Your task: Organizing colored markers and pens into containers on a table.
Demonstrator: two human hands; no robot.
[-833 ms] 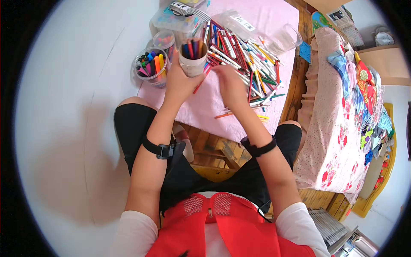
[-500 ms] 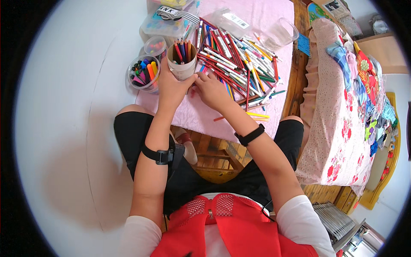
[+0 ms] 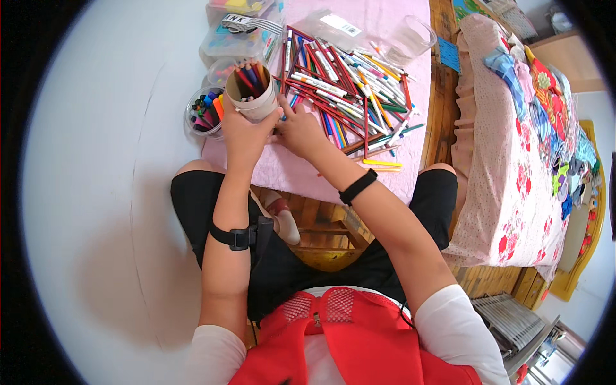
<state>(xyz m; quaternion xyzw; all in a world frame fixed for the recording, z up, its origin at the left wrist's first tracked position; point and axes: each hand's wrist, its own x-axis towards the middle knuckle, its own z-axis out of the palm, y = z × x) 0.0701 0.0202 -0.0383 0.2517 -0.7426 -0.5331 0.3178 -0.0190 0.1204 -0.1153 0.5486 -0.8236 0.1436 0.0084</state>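
Observation:
My left hand [image 3: 247,136] is wrapped round a pale cylindrical cup [image 3: 258,111], which tilts and holds several coloured pencils [image 3: 249,72] leaning to one side. Close by on the right, my right hand [image 3: 301,133] has its fingers curled in beside the cup's lower side and the left thumb. What its fingertips pinch, if anything, is too small to make out. A large loose pile of white-barrelled markers and coloured pencils [image 3: 350,90] spreads over the pink cloth [image 3: 269,172] to the right of my hands.
A clear round tub of dark and orange markers [image 3: 204,115] stands left of the cup. Behind it are a smaller clear tub [image 3: 221,69] and clear plastic boxes [image 3: 234,42]. An empty plastic pouch [image 3: 330,29] and a clear container [image 3: 410,42] lie beyond the pile. White wall [image 3: 96,160] borders the left.
The cup has shifted left in my left hand and tilts more, its pencils leaning left. My right hand has followed it leftward. The whole view has also shifted slightly.

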